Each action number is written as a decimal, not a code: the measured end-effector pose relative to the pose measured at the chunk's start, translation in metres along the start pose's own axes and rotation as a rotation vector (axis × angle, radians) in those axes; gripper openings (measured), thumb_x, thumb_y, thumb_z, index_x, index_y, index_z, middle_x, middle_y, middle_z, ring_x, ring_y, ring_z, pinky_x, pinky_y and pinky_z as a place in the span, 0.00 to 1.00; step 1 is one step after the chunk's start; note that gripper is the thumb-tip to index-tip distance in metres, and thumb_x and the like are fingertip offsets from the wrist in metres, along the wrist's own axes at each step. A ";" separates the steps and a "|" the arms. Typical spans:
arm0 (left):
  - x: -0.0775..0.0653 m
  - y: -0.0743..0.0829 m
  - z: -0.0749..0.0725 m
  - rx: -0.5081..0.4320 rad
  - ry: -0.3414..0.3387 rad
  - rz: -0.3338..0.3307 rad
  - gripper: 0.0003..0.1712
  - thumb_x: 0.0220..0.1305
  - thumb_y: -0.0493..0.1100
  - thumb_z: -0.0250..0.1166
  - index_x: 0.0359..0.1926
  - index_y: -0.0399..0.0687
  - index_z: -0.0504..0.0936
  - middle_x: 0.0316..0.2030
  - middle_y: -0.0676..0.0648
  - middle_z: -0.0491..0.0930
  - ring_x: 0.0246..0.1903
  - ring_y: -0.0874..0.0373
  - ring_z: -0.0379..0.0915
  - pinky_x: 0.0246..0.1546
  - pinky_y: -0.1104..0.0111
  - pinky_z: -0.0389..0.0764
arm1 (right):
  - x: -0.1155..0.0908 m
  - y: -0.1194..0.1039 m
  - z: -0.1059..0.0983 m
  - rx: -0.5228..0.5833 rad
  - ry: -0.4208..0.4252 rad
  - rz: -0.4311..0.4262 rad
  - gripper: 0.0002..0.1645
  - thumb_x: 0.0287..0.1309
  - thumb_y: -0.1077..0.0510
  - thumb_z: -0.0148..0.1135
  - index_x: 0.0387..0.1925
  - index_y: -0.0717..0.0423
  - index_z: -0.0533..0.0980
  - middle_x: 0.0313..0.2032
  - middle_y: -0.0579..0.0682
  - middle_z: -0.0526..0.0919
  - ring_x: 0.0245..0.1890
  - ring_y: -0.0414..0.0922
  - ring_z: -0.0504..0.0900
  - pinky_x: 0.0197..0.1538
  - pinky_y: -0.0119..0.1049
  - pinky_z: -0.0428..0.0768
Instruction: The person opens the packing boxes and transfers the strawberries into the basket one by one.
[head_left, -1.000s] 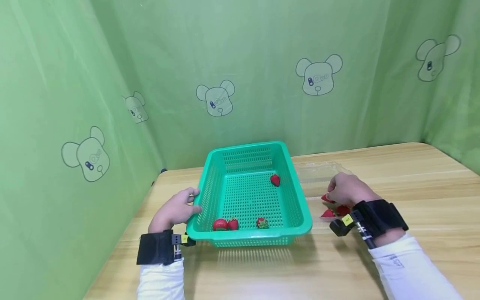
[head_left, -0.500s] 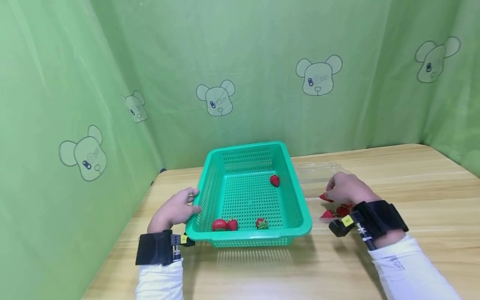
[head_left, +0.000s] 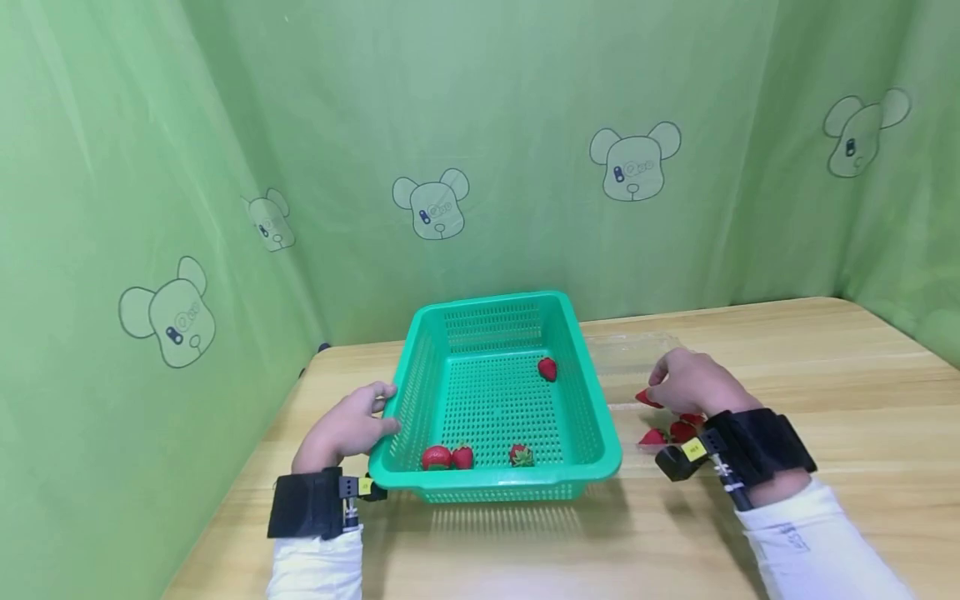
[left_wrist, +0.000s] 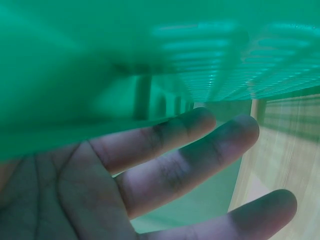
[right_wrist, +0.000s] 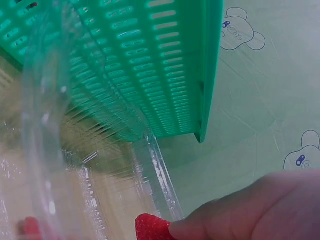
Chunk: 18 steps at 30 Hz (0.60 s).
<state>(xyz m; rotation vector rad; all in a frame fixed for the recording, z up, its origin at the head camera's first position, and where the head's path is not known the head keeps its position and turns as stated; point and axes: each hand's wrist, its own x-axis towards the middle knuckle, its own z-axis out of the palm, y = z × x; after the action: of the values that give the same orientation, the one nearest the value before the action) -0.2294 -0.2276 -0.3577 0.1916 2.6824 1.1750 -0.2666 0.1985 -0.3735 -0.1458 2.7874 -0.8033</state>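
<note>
A green plastic basket point(head_left: 495, 479) stands in the middle of the table with several strawberries in it, one strawberry point(head_left: 547, 369) at its right side. At its left rim my left hand point(head_left: 341, 429) holds on, thumb over the edge; the left wrist view shows the fingers point(left_wrist: 175, 170) stretched below the rim outside. My right hand point(head_left: 697, 383) pinches a strawberry point(right_wrist: 151, 227) between thumb and fingers over a clear plastic box point(head_left: 626, 354) right of the basket. More strawberries point(head_left: 654, 437) lie beneath that hand, partly hidden by it and the wrist camera.
The wooden table point(head_left: 847, 392) extends right and toward the front. A green curtain point(head_left: 525, 100) with bear-head prints hangs behind and along both sides, close to the basket's back edge. The clear box's wall rises beside the basket.
The pinched strawberry has shifted slightly left with my right hand. My left hand stays at the basket rim. The whole head view has drifted a little, so the scene sits lower.
</note>
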 end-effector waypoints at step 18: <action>-0.001 -0.002 0.001 0.003 -0.008 -0.015 0.32 0.63 0.32 0.58 0.66 0.31 0.58 0.66 0.29 0.61 0.64 0.37 0.58 0.55 0.47 0.74 | 0.000 -0.007 0.001 -0.019 0.020 -0.051 0.19 0.56 0.59 0.58 0.45 0.72 0.74 0.28 0.59 0.82 0.27 0.50 0.79 0.27 0.39 0.77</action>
<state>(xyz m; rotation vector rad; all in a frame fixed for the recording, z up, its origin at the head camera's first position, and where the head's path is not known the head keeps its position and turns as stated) -0.2278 -0.2285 -0.3595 0.1762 2.6744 1.1634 -0.2658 0.1920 -0.3702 -0.2140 2.8214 -0.7940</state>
